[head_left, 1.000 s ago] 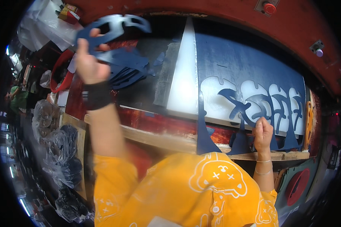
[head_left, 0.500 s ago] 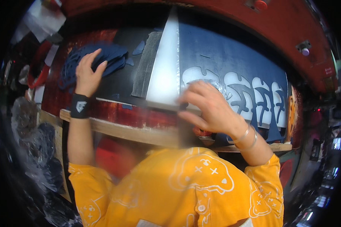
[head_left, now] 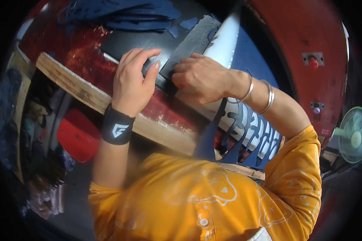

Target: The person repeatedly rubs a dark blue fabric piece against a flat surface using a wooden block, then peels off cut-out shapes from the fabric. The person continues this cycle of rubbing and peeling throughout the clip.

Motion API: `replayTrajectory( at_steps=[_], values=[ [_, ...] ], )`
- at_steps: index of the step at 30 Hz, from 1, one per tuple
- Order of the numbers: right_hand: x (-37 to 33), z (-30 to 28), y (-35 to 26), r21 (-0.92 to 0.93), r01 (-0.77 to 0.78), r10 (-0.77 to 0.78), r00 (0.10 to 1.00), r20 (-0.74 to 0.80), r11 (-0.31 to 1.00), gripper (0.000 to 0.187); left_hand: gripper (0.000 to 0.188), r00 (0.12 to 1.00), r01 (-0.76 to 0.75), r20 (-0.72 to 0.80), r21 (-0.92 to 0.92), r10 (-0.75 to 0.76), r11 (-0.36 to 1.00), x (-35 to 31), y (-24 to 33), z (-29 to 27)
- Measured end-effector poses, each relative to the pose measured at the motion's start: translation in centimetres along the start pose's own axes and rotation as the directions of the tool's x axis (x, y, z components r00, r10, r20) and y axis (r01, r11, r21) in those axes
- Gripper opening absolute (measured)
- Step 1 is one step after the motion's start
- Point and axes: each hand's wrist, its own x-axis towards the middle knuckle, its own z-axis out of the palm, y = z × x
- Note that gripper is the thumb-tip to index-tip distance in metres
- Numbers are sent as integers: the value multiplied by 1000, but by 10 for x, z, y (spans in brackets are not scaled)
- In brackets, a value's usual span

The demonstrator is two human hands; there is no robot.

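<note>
Left hand: the left hand (head_left: pixel 134 78) hung near the front edge of the black surface (head_left: pixel 126 46), fingers loosely bent and thumb well apart from them, with a clear gap between.
Left wrist: a black wristband (head_left: pixel 117 125) with a white mark wrapped it.
Right hand: the right hand (head_left: pixel 201 80) lay knuckles up over the lower end of the grey strip, its fingers curled downward; the fingertips were hidden, so whether they gripped anything could not be told.
Right wrist: 2 silver bangles (head_left: pixel 270 96) circled the forearm.
Grey strip: the rough grey strip (head_left: pixel 189 46) slanted along the left side of the white board (head_left: pixel 225 42).
Blue sheet: the blue sheet (head_left: pixel 251 60) covered the board's right part, to the right of the right hand; curved cut-outs near its front edge showed white.
Cut blue pieces: a pile of blue pieces (head_left: pixel 124 15) lay beyond the left hand, at the far left.
Scraps: 2 small blue scraps (head_left: pixel 188 23) rested between pile and strip.
Front edge: a wooden rail (head_left: pixel 74 82) ran along the bench, with a red object (head_left: pixel 78 134) below it.
Right side: a red panel (head_left: pixel 305 32) carried a red button (head_left: pixel 313 62) and a pale purple button (head_left: pixel 316 110); a green fan (head_left: pixel 352 134) stood beyond.
</note>
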Motion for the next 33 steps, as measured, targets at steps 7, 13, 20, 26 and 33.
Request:
replayTrajectory(
  at_steps=[7, 13, 20, 26, 33],
  values=[
    [7, -13, 2, 84, -12, 2, 993, 115, 996, 19, 31, 983, -180, 84, 211, 165, 961, -15, -11, 17],
    [7, -20, 1, 84, -7, -8, 983, 186, 996, 20, 52, 903, -377, 326, 289, 280, 880, -35, -10, 44],
    [8, -26, -1, 30, -28, 21, 975, 221, 999, 21, 40, 825, -529, 352, 203, 442, 824, -38, 3, 69],
    [14, -18, 4, 49, -30, 20, 980, 199, 998, 18, 30, 800, -563, 419, 280, 429, 778, -44, 13, 60],
    [22, -26, 4, 32, 19, -22, 996, 90, 999, 22, 27, 797, -510, 505, 265, 333, 819, -42, 30, 40]
  ],
)
